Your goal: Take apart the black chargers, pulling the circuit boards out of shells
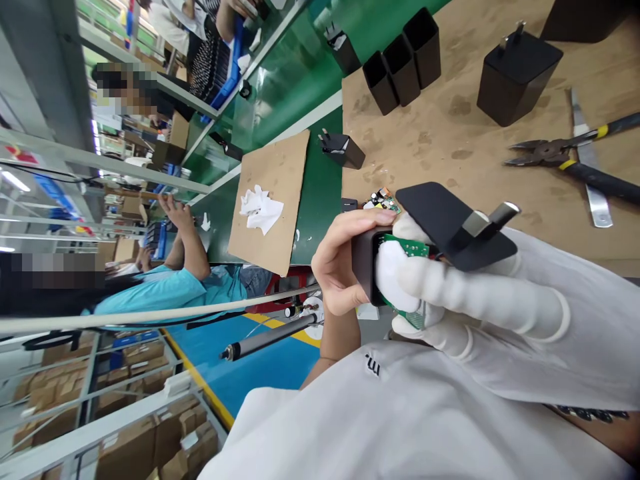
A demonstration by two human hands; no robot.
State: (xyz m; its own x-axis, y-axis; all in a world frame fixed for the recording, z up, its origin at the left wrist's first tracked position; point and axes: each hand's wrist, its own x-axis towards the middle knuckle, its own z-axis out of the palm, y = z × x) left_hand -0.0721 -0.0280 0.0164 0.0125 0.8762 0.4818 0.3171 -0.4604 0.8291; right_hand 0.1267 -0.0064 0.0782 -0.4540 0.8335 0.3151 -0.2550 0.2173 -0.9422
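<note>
My bare left hand [337,260] grips an open black charger housing [363,267] from the side, its fingers wrapped round it. A green circuit board [413,247] sits at the housing's mouth, partly inside it, with a white piece over its face. My right hand [450,293], in white finger coverings, pinches the board, with fingers on both sides. Above those fingers is a black end cap [440,223] with two metal prongs, tilted away from the housing. How the cap joins the board is hidden behind the fingers.
Pliers [550,152] and a metal blade [593,177] lie on brown cardboard [440,150]. Beyond are a black plug charger [517,77], open black housings [400,60] and loose electronic parts [383,199]. White paper [261,208] rests on another cardboard sheet. Co-workers sit at left.
</note>
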